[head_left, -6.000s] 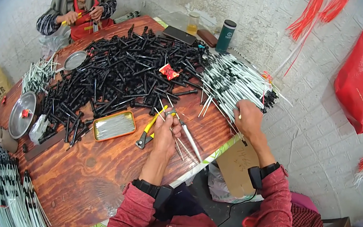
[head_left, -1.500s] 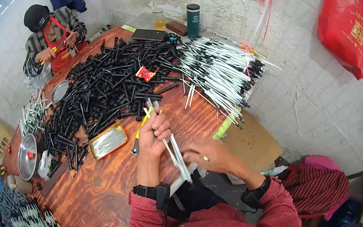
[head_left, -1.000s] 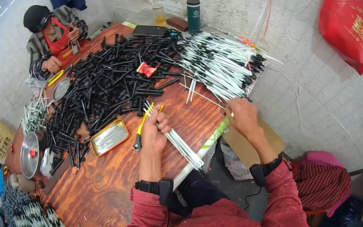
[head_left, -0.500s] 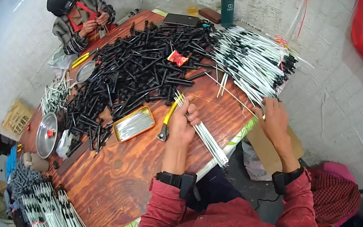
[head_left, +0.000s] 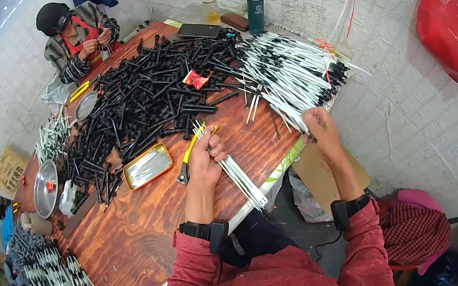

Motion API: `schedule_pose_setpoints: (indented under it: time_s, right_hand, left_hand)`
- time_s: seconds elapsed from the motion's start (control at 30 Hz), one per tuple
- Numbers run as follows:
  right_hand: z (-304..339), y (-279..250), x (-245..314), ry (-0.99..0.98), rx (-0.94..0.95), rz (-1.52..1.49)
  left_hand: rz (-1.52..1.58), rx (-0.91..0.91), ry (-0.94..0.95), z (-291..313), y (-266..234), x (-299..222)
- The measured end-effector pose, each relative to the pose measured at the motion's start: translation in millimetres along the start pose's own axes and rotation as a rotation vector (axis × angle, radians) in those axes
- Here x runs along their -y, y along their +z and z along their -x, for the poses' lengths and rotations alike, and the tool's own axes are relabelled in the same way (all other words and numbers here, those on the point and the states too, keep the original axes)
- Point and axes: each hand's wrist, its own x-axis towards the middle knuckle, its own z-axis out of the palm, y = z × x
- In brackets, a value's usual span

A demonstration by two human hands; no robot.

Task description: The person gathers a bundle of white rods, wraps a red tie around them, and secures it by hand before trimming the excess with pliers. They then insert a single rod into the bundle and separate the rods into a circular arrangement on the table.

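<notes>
My left hand [head_left: 211, 149] is closed around a small bundle of thin white rods [head_left: 241, 182], which slant down to the right past the table's edge. Beside that hand lie yellow-handled pliers [head_left: 189, 154] with a dark head. My right hand [head_left: 321, 124] is at the near right end of a big heap of white rods with black ends [head_left: 296, 72]. Its fingers are curled, and what they pinch is hidden. Left of the heap spreads a large pile of black plastic stems [head_left: 154, 78], with a red packet [head_left: 195, 80] on top.
An orange-rimmed tin of thin silvery pins [head_left: 148, 167] sits on the wooden table [head_left: 132, 242]. A metal bowl [head_left: 46, 187] stands at the left. Across the table a person [head_left: 75, 39] handles small parts. A green tumbler [head_left: 255, 13] is at the back; a cardboard box [head_left: 331, 172] stands below the right edge.
The view has shifted, moving the scene leftward. My right hand has moved slightly away from me along the heap's end; a long rod slanting toward it no longer shows. My left hand keeps its bundle.
</notes>
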Motion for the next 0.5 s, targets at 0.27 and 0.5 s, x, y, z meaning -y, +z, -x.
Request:
schedule_pose_setpoints:
  time_s: [0.27,0.5]
  right_hand:
    - [39.7,4.1,22.1,-0.028,0.035,0.011]
    - [35.8,-6.2,10.3,-0.473,-0.083,0.689]
  left_hand:
    - [-0.005,-0.024,0.020,1.3,-2.6,-2.2]
    - [-0.027,-0.034,0.022,0.7,-1.4,-1.7]
